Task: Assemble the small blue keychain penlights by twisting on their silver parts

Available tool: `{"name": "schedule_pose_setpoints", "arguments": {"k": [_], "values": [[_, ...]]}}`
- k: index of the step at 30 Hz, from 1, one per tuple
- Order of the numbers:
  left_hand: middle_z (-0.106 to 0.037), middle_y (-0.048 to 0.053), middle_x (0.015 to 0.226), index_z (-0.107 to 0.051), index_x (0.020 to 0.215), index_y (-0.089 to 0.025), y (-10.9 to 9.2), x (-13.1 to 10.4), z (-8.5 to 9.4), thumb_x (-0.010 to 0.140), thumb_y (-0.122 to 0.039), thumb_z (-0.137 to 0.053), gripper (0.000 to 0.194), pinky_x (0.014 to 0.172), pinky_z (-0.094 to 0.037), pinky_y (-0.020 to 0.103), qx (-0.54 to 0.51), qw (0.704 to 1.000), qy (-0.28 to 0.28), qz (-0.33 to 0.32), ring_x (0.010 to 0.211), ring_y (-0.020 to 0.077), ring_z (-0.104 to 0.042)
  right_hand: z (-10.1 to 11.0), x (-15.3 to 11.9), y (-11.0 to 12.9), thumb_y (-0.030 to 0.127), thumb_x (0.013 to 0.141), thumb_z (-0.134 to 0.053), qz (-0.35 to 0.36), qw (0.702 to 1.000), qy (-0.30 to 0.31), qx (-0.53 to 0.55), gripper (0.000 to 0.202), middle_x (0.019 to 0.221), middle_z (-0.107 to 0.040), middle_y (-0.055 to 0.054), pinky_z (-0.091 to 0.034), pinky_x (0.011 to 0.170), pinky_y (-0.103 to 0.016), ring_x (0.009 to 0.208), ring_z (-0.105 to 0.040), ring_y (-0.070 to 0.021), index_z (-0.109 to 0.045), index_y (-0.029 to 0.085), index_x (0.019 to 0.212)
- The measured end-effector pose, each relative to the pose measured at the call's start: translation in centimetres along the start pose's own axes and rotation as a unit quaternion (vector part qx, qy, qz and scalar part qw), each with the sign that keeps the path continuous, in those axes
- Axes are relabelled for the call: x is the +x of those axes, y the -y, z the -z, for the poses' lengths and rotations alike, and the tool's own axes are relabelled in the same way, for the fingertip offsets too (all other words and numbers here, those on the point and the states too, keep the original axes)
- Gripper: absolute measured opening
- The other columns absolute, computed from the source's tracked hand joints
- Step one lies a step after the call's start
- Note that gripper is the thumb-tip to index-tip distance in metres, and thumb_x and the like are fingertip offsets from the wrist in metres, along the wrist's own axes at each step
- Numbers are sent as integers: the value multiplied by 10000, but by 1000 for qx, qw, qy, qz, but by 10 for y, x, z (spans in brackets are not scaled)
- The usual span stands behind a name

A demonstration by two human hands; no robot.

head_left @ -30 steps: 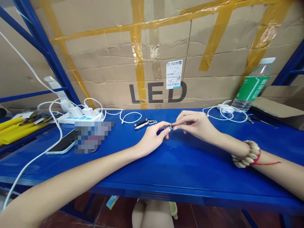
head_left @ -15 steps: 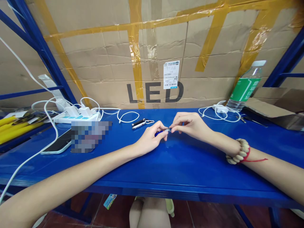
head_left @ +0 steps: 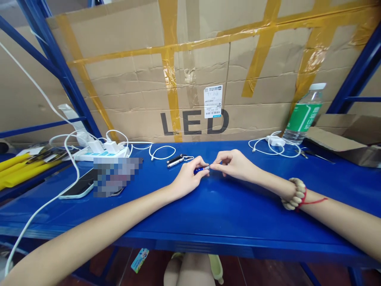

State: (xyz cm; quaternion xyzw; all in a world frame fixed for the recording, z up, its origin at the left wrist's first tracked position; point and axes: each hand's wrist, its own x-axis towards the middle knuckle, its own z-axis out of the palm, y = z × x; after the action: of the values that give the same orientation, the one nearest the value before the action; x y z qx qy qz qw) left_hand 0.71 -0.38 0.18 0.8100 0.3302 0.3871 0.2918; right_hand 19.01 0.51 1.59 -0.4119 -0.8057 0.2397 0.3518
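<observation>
A small blue keychain flashlight (head_left: 200, 170) with a silver end lies between the fingers of my left hand (head_left: 188, 178), which is closed around it just above the table. My right hand (head_left: 233, 165) comes from the other side, thumb and forefinger pinched together right at the silver end. Whatever those right fingertips grip is too small to make out. Behind my left hand, a black and a silver keychain flashlight (head_left: 175, 162) lie side by side on the blue table (head_left: 220, 214), with a metal clip (head_left: 188, 158) at one end.
At left are a power strip (head_left: 89, 156) with plugs and white cables, a phone (head_left: 77, 184), a blurred-out item (head_left: 114, 178) and yellow packages (head_left: 14, 169). A water bottle (head_left: 305, 115), a white cable (head_left: 275, 142) and an open carton (head_left: 342, 139) stand right. A big cardboard box (head_left: 133, 95) closes the back.
The camera view has tilted up slightly, so the table things sit lower. Both hands stay together at the flashlight, and the right fingers have shifted slightly at its silver end.
</observation>
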Motion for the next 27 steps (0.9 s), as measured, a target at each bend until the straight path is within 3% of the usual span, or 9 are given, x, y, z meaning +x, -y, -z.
{"name": "schedule_pose_setpoints", "arguments": {"k": [5,9,13,18,22,25,27], "values": [[-654,37,830,-484,891,-144,-1,5,2,874,-232,-463,93,797,-438,266,43,999,-5,8,813,134,-616,17,6,-10,487,814,-536,41,987,-31,-149,355,743,-621,-22,-370,525,-216,514,-541,-86,-648,152,771],[-640,58,864,-575,863,-133,3,7,4,857,-244,-486,143,770,-440,286,103,995,1,11,817,158,-592,28,6,-17,428,823,-568,132,947,15,-293,243,841,-627,5,-326,556,-206,711,-575,-109,-657,209,771],[-619,50,845,-628,820,-147,7,6,2,800,-240,-571,110,783,-423,297,164,986,27,-29,820,169,-554,25,6,-17,315,820,-599,170,924,66,-336,137,849,-627,18,-276,514,-210,718,-587,-106,-661,220,743],[-602,66,982,-589,994,-169,4,5,1,792,-288,-590,235,886,-359,381,213,974,-5,-82,930,210,-511,24,5,-11,377,870,-519,183,908,22,-376,214,894,-632,-9,-277,505,-222,715,-600,-121,-672,227,860],[-583,66,1060,-555,1030,-174,-24,-13,0,820,-315,-546,253,940,-310,386,215,968,-51,-122,993,211,-491,27,4,-11,358,924,-419,181,907,-56,-376,294,897,-639,-32,-315,537,-226,771,-606,-131,-669,205,914],[-594,72,1058,-608,950,-185,-58,-52,-10,825,-306,-526,192,932,-318,370,197,960,-88,-175,1016,213,-496,34,6,-3,369,922,-405,187,904,-119,-365,341,818,-639,-44,-316,532,-240,714,-595,-140,-675,176,847],[-592,70,1080,-629,909,-211,-78,-83,-22,821,-341,-535,182,913,-345,364,138,976,-116,-124,1008,211,-503,42,3,16,385,920,-392,194,902,-160,-351,392,747,-626,-54,-328,537,-250,664,-574,-137,-666,156,759]]}}
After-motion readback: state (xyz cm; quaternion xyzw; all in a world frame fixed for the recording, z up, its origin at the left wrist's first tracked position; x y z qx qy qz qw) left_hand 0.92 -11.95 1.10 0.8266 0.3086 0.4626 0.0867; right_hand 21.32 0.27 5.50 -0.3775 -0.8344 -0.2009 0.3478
